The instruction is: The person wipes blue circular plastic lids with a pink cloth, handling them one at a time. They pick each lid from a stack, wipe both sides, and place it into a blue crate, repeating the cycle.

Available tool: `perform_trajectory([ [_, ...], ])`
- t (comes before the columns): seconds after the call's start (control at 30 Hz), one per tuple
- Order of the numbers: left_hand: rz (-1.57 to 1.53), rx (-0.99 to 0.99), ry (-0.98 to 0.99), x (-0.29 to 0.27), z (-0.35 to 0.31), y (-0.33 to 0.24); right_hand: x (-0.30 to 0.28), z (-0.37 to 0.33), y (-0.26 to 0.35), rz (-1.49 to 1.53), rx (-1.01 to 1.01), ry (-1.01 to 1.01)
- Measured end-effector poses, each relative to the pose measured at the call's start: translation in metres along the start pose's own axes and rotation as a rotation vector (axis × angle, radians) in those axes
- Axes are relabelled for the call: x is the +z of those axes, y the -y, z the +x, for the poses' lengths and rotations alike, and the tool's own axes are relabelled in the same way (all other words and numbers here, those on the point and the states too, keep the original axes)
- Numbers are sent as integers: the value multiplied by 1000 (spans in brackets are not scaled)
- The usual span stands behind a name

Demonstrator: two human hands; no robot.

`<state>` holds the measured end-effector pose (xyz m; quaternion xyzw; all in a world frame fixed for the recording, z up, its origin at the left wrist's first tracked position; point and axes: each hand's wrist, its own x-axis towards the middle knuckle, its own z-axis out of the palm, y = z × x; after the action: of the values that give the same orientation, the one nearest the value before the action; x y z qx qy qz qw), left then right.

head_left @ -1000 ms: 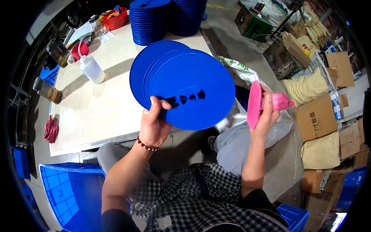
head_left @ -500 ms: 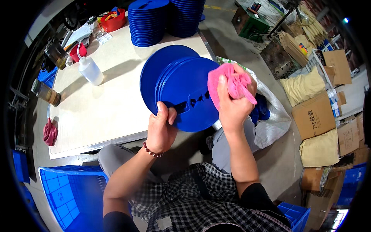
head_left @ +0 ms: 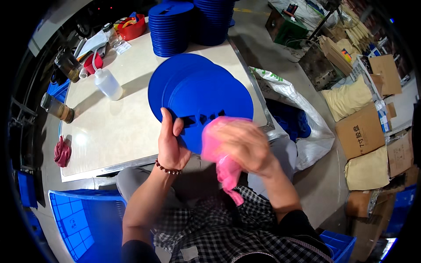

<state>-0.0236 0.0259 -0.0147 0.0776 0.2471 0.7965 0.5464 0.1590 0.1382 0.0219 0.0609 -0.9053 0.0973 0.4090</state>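
Observation:
My left hand (head_left: pixel 172 144) grips the near left edge of a round blue plastic disc (head_left: pixel 212 94), its thumb on top and fingers partly hidden underneath. Dark cut-out shapes run across the disc's near part. Beneath it, another blue disc (head_left: pixel 157 85) shows at the far left, over the table. Bunched in my right hand (head_left: pixel 250 147) is a pink cloth (head_left: pixel 212 136), which lies over the disc's near edge with a twisted tail hanging toward my lap. Motion blurs that hand and the cloth.
Tall stacks of blue discs (head_left: pixel 169 33) stand on the white table (head_left: pixel 109 136) at the far side. A squeeze bottle (head_left: pixel 108 84), a jar (head_left: pixel 57 107) and a dark red cloth (head_left: pixel 62 152) are at left. A white sack (head_left: pixel 318 140) holding blue pieces stands right; a blue crate (head_left: pixel 76 219) lower left.
My right hand has swept the pink cloth left and nearer to me, from the disc's right edge to its near edge. The held disc is tilted differently, and my left hand shifted slightly left.

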Motion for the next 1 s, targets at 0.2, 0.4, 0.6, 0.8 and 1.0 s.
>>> perform_trajectory([
  [0.2, -22, 5, 84, -15, 3, 4, -13, 14, -38, -386, 254, -379],
  [0.4, -10, 31, 114, -12, 0, -1, -7, 19, -31, -401, 294, -422],
  [0.6, 28, 23, 110, 1, -5, -5, -6, 23, -29, -428, 324, -428],
  [0.8, -42, 29, 111, -8, 2, 4, -2, 41, -21, -436, 295, -406],
  [1.0, 13, 106, -21, 7, 0, -10, 4, 28, -1, 308, 377, -152],
])
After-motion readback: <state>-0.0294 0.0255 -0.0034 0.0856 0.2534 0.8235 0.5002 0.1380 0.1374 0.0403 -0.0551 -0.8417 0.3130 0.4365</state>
